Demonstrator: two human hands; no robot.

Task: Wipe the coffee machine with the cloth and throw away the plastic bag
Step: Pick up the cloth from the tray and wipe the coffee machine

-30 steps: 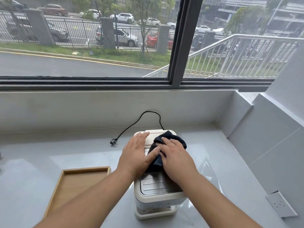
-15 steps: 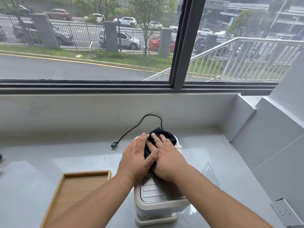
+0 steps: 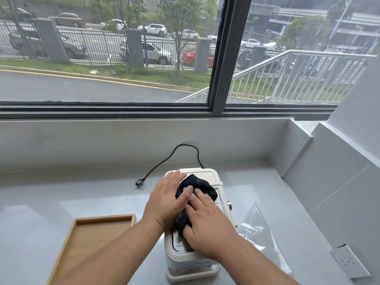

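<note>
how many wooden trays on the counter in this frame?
1. The wooden tray lies flat on the counter, left of the coffee machine and partly under the left forearm. Its near end runs out of frame.

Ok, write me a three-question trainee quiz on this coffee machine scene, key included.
1. True or false: the power plug is in the wall socket.
2. Which item lies to the right of the coffee machine? A) wooden tray B) clear plastic bag C) mug
3. Fill in: both hands press a dark ___ onto the machine's top.

Key
1. False: the plug lies loose on the counter.
2. B: the plastic bag lies to the right of the machine; the wooden tray is to its left.
3. Cloth, under the left hand and right hand.
</note>
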